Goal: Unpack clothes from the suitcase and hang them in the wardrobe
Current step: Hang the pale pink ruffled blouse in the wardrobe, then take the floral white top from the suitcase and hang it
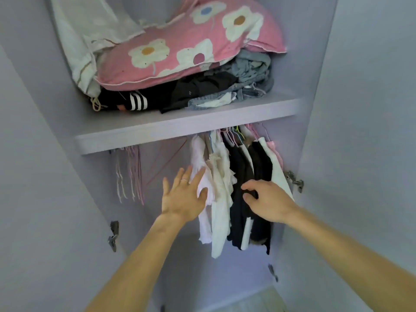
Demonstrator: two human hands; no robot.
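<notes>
Your left hand [184, 197]: fingers [198, 177] straight, flat against white garment [199, 154]. Your right hand [267, 199]: fingers curled, pinching black garment [238, 167].

The lilac flat wardrobe shelf [180, 127] is showing a smooth, matt, painted-looking face. The pink flower-printed cloth pillow [180, 52] is looking soft and slightly puckered. The white hanging cloth garments [219, 210] are looking thin and crinkled, and the black hanging cloth garments [238, 176] dull and smooth. The grey metal door hinge [295, 180] is glinting, as is the thin shiny ring [184, 180] on the left hand [183, 197].
</notes>
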